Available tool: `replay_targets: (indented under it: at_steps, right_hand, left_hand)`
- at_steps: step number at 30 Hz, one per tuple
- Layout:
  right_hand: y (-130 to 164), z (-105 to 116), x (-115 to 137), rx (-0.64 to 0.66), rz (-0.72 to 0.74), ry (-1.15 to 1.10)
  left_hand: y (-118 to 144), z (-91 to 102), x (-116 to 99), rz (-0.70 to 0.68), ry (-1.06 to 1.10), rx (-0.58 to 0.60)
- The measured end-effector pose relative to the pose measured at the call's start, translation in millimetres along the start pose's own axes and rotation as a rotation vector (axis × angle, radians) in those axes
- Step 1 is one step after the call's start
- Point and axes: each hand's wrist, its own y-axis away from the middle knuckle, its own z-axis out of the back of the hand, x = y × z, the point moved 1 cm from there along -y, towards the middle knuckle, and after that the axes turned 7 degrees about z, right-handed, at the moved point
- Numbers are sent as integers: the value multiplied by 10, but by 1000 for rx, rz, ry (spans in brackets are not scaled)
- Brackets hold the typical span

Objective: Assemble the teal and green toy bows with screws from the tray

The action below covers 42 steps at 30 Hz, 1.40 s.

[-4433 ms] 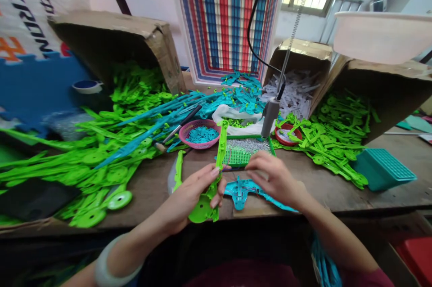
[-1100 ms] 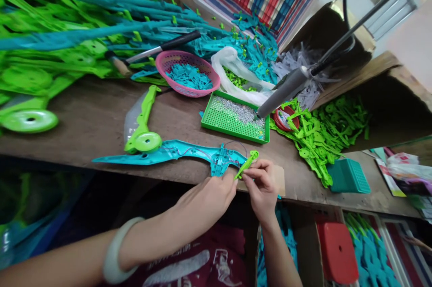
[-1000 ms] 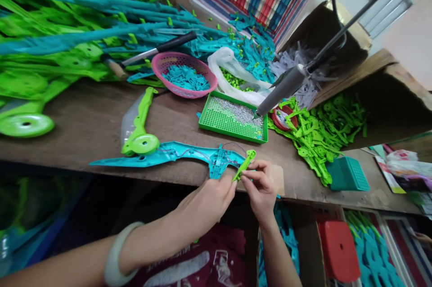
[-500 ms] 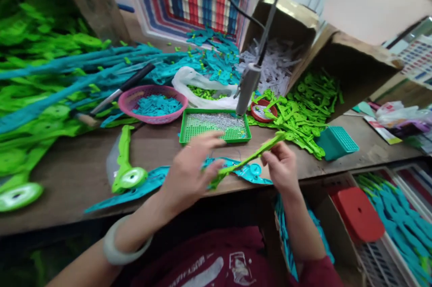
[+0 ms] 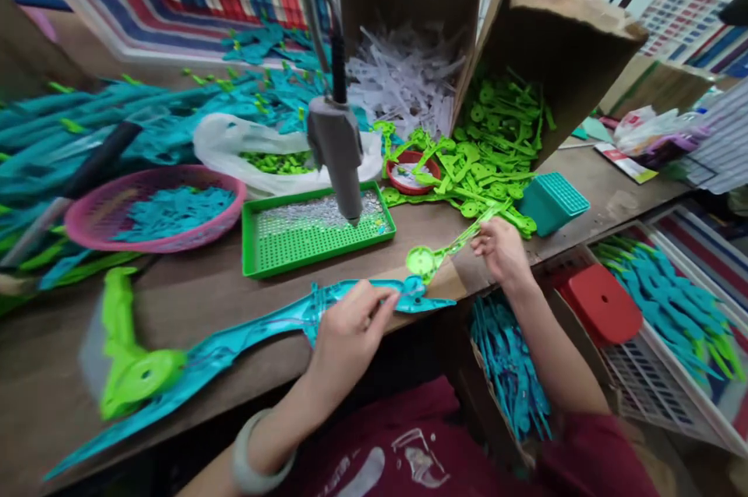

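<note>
My right hand (image 5: 502, 252) pinches the thin end of a bright green plastic part (image 5: 421, 262), whose round disc end points left, at the right end of a long blue plastic sword-shaped piece (image 5: 257, 329). That blue piece lies along the table's front edge. Over its right portion is my left hand (image 5: 354, 322), thumb and forefinger pressed together near the small round blue end; what sits between the fingertips is hidden. A green part with a round disc and a translucent blade (image 5: 137, 372) rests against the blue piece's left portion.
A grey electric screwdriver (image 5: 339, 150) hangs over a green tray (image 5: 315, 248) of small metal pieces. Around it are a pink basket (image 5: 75, 220) of blue parts, a red bowl (image 5: 416, 189), a pile of green parts (image 5: 467, 170) and a teal basket (image 5: 552, 205). A red stool (image 5: 601, 310) stands lower right.
The view has swung right and closer. The green part has turned from lying between both hands to being held by my right hand alone. My left hand has come down over the blue piece.
</note>
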Motion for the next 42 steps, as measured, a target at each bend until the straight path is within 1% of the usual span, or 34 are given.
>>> replay_targets:
  at_steps: [1, 3, 5, 7, 10, 12, 15, 16, 17, 18, 19, 20, 21, 22, 23, 24, 25, 26, 27, 29, 32, 34, 36, 38, 39, 40, 42]
  right_hand:
    - [-18, 68, -172, 9, -88, 39]
    - [-32, 130, -458, 25, -195, 87]
    - [-40, 132, -633, 56, -275, 116]
    - [-63, 124, -698, 95, -323, 135]
    - [-114, 134, -688, 151, -355, 161]
    - [-143, 152, -675, 191, -372, 184]
    - [-154, 186, -675, 251, -411, 244]
    - [-146, 200, -669, 263, -387, 311]
    - [-132, 214, -654, 258, -312, 413]
    - [-110, 225, -627, 239, -182, 538]
    - [-79, 229, -589, 231, -9, 667]
    - [-39, 221, -545, 262, 186, 777]
    - [9, 202, -502, 348, 366, 853]
    - [59, 175, -465, 493, 511, 900]
    - [105, 143, -438, 673, 613, 925]
    - [143, 112, -419, 849, 679, 937]
    - [168, 85, -407, 984, 720, 942]
    - [178, 62, -401, 1063, 747, 944]
    - [176, 45, -402, 1099, 763, 946]
    - [150, 20, -416, 1123, 792, 956]
    - [109, 0, -440, 1162, 832, 1005]
    - [103, -15, -438, 1171, 831, 1020]
    - [118, -36, -424, 1150, 813, 1040]
    - [157, -60, -415, 1133, 804, 1103]
    - [184, -72, -416, 1130, 807, 1153]
    - [212, -82, -422, 1128, 817, 1203]
    - [268, -92, -443, 1128, 846, 1273]
  left_hand:
    - [54, -43, 14, -70, -66, 33]
    - [114, -140, 26, -187, -139, 104]
    - [106, -201, 21, -253, -164, 149]
    - [45, -193, 22, -249, -169, 150]
    - [-67, -104, 77, -158, -183, 118]
    - [-104, -63, 147, -125, -204, 113]
    - [-84, -70, 255, -147, -267, 132]
    - [-65, -80, 282, -159, -288, 141]
    - [-47, -87, 302, -171, -303, 149]
    - [-30, -89, 315, -186, -313, 156]
    - [-19, -85, 322, -202, -320, 160]
    - [-13, -77, 323, -223, -327, 160]
    - [-12, -65, 323, -245, -334, 156]
    - [-17, -54, 322, -262, -341, 149]
    - [-25, -44, 322, -269, -343, 141]
    - [-35, -38, 324, -261, -338, 144]
    - [-45, -36, 328, -244, -327, 148]
    - [-52, -35, 332, -223, -313, 156]
    - [-56, -35, 336, -202, -302, 167]
    - [-54, -26, 339, -172, -291, 181]
    - [-44, 18, 321, -170, -307, 174]
    - [-48, 52, 296, -188, -312, 166]
    - [-58, 64, 267, -186, -288, 162]
    - [-68, 40, 239, -159, -196, 152]
    - [-71, 13, 226, -143, -124, 169]
    - [-75, -23, 212, -130, -37, 209]
    - [-86, -103, 186, -103, 154, 328]
